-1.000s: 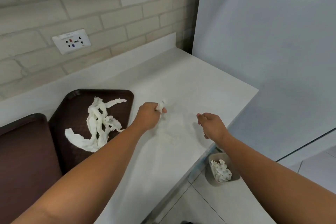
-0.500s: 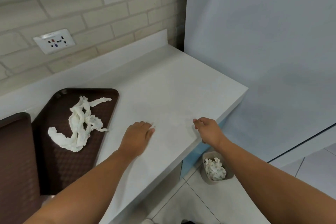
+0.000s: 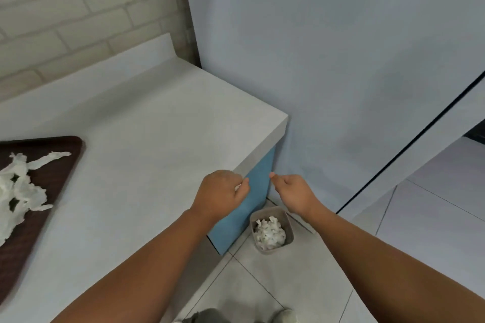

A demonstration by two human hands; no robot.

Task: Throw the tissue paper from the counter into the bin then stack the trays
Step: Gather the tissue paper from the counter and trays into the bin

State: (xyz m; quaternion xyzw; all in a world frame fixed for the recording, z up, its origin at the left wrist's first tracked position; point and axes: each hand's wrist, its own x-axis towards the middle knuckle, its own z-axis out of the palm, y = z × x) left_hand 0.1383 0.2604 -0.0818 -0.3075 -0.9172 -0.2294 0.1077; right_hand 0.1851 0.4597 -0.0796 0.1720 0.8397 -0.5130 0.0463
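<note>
The left hand (image 3: 221,193) sits just below the middle of the frame, over the front right edge of the white desk (image 3: 157,139), its fingers (image 3: 242,183) curled tight round a small tissue scrap (image 3: 237,187), of which only a white sliver shows between the knuckles. Just to its right, apart from it and past the desk's edge, the right hand (image 3: 291,191) hangs in the air with its fingers (image 3: 276,178) loosely bent, thumb and forefinger close together, holding nothing that can be seen. Below and between the two hands, on the tiled floor (image 3: 262,283), a small grey bin (image 3: 286,218) stands just beside the blue cabinet side (image 3: 253,199) under the desk; crumpled tissue (image 3: 270,234) lies inside it. At the left edge of the frame a dark brown tray (image 3: 56,165) lies flat on the desk, cut off by the frame, and carries a long twisted strand of tissue paper (image 3: 19,186). A pale brick wall (image 3: 65,8) fills the upper left, a plain pale panel (image 3: 341,60) the upper right. At the bottom edge the toes of grey shoes (image 3: 210,317) show on the floor.
</note>
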